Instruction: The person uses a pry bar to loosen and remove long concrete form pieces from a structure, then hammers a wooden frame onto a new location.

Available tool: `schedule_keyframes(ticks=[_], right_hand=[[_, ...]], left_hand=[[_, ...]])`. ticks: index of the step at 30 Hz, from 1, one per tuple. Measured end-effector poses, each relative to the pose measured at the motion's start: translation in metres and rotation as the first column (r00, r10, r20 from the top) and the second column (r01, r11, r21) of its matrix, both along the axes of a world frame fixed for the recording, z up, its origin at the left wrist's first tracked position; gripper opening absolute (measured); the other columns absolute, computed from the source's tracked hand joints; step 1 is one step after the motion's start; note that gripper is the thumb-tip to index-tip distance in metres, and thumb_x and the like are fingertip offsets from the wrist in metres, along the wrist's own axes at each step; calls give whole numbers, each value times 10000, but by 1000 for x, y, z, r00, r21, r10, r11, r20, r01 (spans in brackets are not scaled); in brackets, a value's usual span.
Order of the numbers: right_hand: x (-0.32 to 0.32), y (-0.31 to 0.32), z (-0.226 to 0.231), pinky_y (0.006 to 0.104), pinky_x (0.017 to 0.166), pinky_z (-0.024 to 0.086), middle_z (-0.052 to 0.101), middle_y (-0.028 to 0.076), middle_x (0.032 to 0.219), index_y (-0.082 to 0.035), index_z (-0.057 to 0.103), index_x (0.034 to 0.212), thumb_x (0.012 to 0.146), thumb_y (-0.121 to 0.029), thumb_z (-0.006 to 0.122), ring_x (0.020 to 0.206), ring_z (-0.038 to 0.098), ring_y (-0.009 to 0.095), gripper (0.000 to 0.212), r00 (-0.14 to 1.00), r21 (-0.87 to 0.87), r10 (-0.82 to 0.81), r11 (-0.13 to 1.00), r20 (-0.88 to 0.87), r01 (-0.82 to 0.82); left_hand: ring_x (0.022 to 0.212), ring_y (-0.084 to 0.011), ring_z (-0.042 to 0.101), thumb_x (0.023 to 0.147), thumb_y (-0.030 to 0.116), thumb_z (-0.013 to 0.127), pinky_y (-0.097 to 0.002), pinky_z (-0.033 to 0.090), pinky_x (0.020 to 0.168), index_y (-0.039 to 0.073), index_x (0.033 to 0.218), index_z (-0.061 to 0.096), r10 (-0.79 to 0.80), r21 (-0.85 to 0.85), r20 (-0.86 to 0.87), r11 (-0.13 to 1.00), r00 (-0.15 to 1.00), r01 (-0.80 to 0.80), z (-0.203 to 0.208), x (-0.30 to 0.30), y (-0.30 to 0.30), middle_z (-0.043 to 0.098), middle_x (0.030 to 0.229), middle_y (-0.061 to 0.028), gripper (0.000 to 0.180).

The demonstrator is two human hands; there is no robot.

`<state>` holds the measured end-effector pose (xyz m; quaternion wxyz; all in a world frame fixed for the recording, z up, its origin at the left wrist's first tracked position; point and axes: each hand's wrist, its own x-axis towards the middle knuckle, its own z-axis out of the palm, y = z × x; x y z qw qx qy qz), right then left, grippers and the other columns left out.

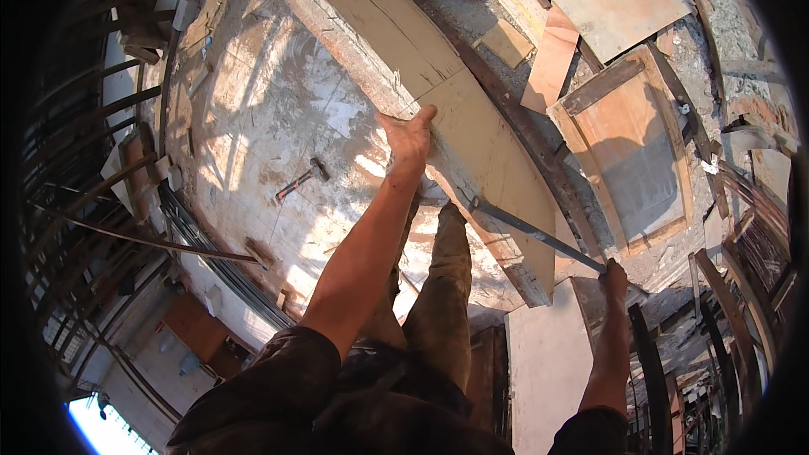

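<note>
A long, thick wooden panel (468, 114) with a tan face and a rough, splintered edge runs diagonally from the top toward the lower right. My left hand (409, 139) grips that edge near the middle, thumb on one side and fingers on the other. Out to the right, my right hand (613, 280) is closed around a long dark metal bar, which looks like a pry bar (539, 236). Its far tip reaches the panel's near edge. Left of my left forearm, a hammer (302, 179) with a red and black handle lies on the dusty floor.
A framed wooden panel (590, 101) and loose boards (552, 59) lie to the right. Stacked timber strips (737, 312) stand at lower right. A pale board (548, 362) lies beside my legs. Long dark rods (223, 257) and wooden racks (93, 109) line the left side.
</note>
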<state>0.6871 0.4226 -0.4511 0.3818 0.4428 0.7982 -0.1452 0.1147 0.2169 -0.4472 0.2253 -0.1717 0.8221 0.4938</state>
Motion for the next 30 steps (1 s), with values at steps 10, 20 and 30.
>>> schedule_keyframes(ticks=[10, 20, 30], right_hand=[[-41, -48, -9, 553, 714, 512, 698, 254, 821, -38, 625, 814, 987, -340, 653, 875, 673, 500, 349, 954, -104, -257, 964, -156, 243], [-107, -53, 203, 432, 535, 442, 607, 114, 580, -24, 650, 688, 914, -328, 753, 542, 626, 235, 393, 922, -293, -310, 926, -231, 238], [-278, -39, 329, 272, 368, 256, 316, -71, 515, -148, 439, 704, 1050, -560, 532, 387, 300, 65, 546, 521, -670, -785, 190, 335, 718]], left_hand=[[1175, -325, 556, 732, 182, 855, -456, 484, 1017, -15, 1449, 212, 68, 123, 19, 990, 998, -70, -3, -9, -15, 518, 1312, -228, 984], [1165, -361, 630, 739, 100, 835, -421, 474, 1043, -2, 1451, 251, 100, 123, -87, 988, 991, -89, 27, -7, 6, 616, 1297, -255, 926], [1198, -516, 584, 734, 180, 879, -503, 468, 1030, -62, 1508, 185, 98, 112, -121, 990, 988, -85, 11, 2, -4, 565, 1281, -386, 1067]])
